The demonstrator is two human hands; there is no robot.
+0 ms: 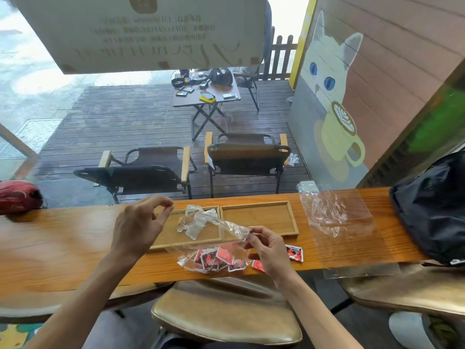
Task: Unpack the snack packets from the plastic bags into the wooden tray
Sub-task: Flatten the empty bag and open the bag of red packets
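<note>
A clear plastic bag [214, 258] holding several red snack packets lies at the counter's front edge. My right hand [270, 250] pinches the bag's top edge, which stretches up to the left. My left hand [141, 225] hovers above the counter left of the tray, fingers loosely curled, holding nothing. The wooden tray [293, 217] has two compartments; crumpled clear plastic [198, 219] lies in the left one, while the right one has nothing in it. Two loose red packets [294, 251] lie beside my right hand.
A large flat clear bag [342, 227] is spread on the counter to the right, next to a black backpack [432, 210]. A red bag [20, 196] sits at the far left. A stool [226, 311] stands below the counter.
</note>
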